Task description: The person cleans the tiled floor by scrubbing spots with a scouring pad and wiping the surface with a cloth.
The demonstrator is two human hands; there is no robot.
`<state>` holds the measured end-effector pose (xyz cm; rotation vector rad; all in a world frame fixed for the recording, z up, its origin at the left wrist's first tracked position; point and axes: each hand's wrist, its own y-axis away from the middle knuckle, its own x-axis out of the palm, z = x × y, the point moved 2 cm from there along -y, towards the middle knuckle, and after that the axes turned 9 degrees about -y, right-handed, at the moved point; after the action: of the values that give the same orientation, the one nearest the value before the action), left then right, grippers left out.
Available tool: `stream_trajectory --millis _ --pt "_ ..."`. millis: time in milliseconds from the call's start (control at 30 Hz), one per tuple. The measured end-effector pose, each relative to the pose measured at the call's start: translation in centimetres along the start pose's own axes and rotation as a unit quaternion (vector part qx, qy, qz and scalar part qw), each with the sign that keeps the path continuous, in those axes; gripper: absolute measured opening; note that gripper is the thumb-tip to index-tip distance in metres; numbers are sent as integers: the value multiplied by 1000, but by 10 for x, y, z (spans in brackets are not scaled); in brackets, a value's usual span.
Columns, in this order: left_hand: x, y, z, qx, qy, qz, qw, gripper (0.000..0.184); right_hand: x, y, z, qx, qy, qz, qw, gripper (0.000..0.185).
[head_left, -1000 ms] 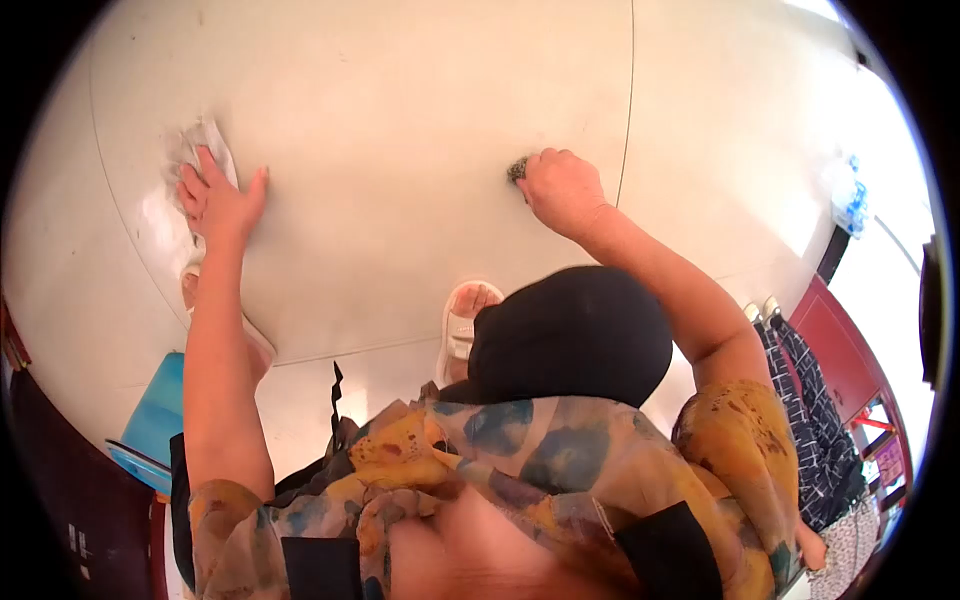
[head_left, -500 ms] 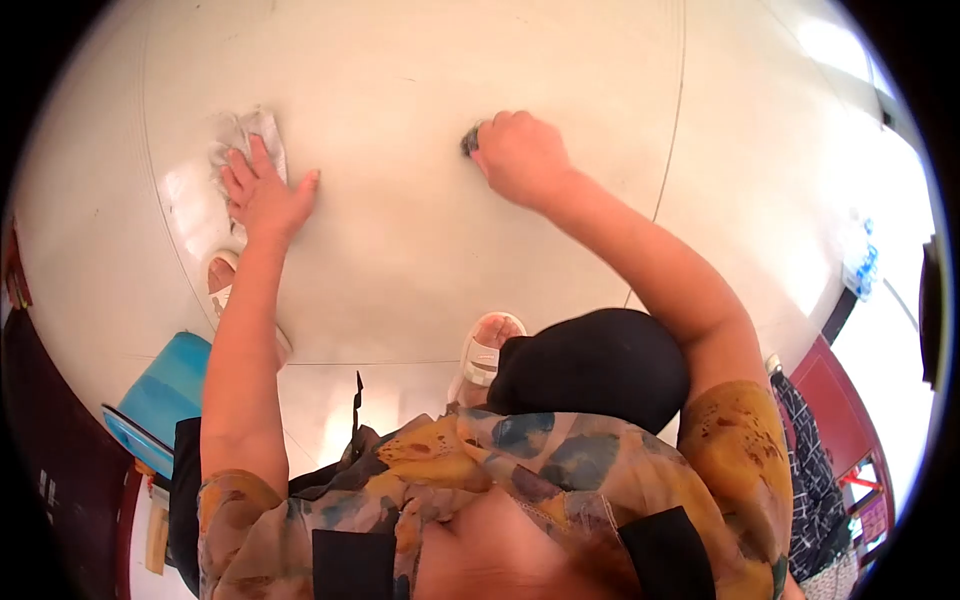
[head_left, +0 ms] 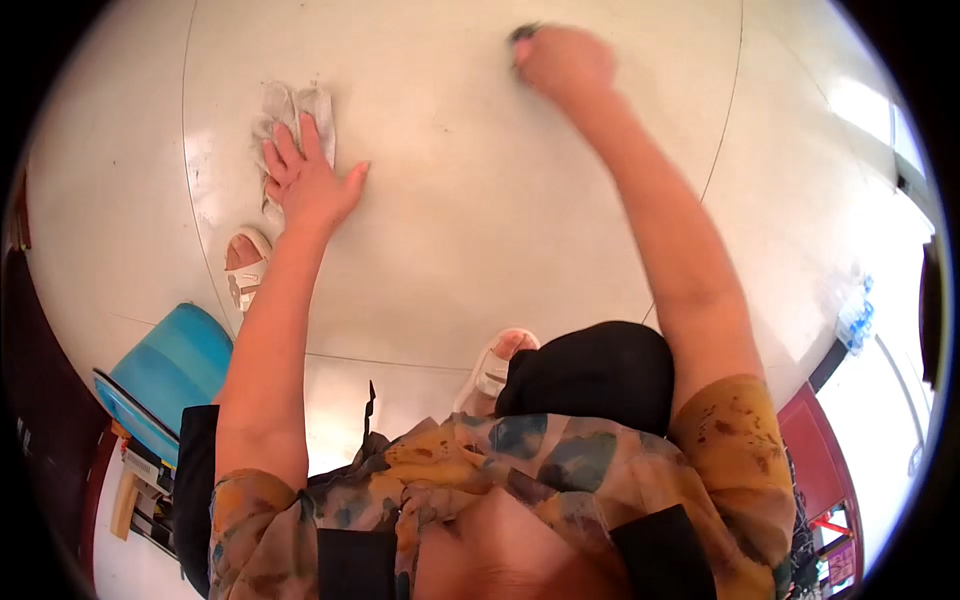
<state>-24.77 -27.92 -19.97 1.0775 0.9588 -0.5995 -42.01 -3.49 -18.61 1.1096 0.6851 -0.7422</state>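
My left hand (head_left: 315, 190) lies flat with its fingers spread, pressing on a crumpled whitish cloth (head_left: 298, 105) on the tiled floor. Part of the cloth is hidden beneath the palm and fingers. Farther out to the right, my right hand (head_left: 568, 62) is closed and slightly blurred. From its left side pokes a small dark scouring pad (head_left: 523, 34); most of it is hidden in the fist. Between both hands stretches pale, glossy floor tile (head_left: 430, 200) with thin joint lines and small specks.
My sandalled feet show below the hands: a left sandal (head_left: 246, 278) beside my forearm and a right sandal (head_left: 490, 375) near my black-clad knee (head_left: 590, 375). A turquoise bin-like object (head_left: 175, 360) stands at left. Blue-and-clear plastic (head_left: 855, 318) and a red panel (head_left: 815, 450) are at right.
My right hand has moved forward and a little right across the floor with the scouring pad. My left hand stays spread on the cloth; the whole view has shifted slightly.
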Motion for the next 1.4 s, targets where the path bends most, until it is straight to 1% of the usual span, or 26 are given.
stream_trajectory --millis 33,67,100,167,233,267,333,400,433,467,567,633,733,767,800,833,900,967,1033,1067,1100,1167,1233,1333,1367,1400 --pt "1 1 1 -2 -3 5 1000 99 -16 -5 -5 49 -3 17 999 27" --pt "1 -1 0 -5 -4 4 1000 99 -3 -10 -5 6 27 -61 998 27" --pt "1 -2 -1 -10 -3 4 1000 98 16 -8 -4 -30 55 -48 997 23" --pt "1 -1 0 -5 3 -3 1000 99 39 15 29 -101 107 -17 989 17" --pt "0 -1 0 -9 2 -6 1000 99 50 39 55 -111 116 142 977 18" --pt "0 -1 0 -14 -1 -4 1000 99 39 38 47 -109 51 105 987 21" --pt "0 -1 -4 -17 -3 1 1000 99 15 8 2 -14 16 14 1000 32" --pt "-2 -1 -4 -19 -8 7 1000 100 -19 -39 -76 139 11 -121 983 41" --pt "-3 -2 -4 -13 -3 0 1000 100 -41 -55 -115 180 27 -142 973 41" --pt "-1 -1 -3 -10 3 -5 1000 100 -56 -50 -125 224 -16 -119 967 36" --pt "3 0 -2 -5 5 -12 1000 99 -29 -34 -101 43 96 -162 981 30" --pt "0 1 -3 -6 4 -10 1000 98 3 3 -59 -87 139 -88 982 24" --pt "-6 0 -5 -6 7 -1 1000 98 -9 -3 -65 -54 117 -68 989 23" --pt "-5 0 -4 -5 8 -2 1000 99 -28 -31 -89 39 115 -70 990 27" --pt "-3 0 -2 -3 8 -2 1000 99 -54 -46 -109 79 99 -114 985 28" --pt "-3 -1 -2 -1 12 -7 1000 99 -66 -67 -131 109 111 -104 982 27" --pt "-3 2 -2 3 21 -13 1000 99 -63 -58 -124 42 139 -134 980 20" --pt "-7 1 -5 -2 27 -8 1000 99 -36 -24 -102 -61 178 -116 975 19" --pt "-8 2 -6 -3 31 -3 1000 99 -14 6 -83 -74 203 17 976 20" --pt "-8 2 -6 -1 30 -3 1000 99 -17 7 -82 -100 196 -15 975 19" --pt "-7 2 -5 -2 30 -2 1000 99 -28 -11 -83 -81 202 -37 975 18" --pt "-1 4 -3 8 34 -19 999 99 -60 -70 -85 -41 210 -76 974 22" --pt "-3 0 -3 9 35 -29 999 99 -80 -106 -78 -44 210 -131 968 22" --pt "-8 1 -3 6 30 -11 999 99 -56 -73 -82 -53 173 -92 979 20" --pt "-8 2 -3 4 31 -6 999 100 -41 -45 -90 -80 169 -86 979 19" --pt "-8 2 -4 2 33 -3 999 100 -31 -19 -91 -88 173 -34 980 20"
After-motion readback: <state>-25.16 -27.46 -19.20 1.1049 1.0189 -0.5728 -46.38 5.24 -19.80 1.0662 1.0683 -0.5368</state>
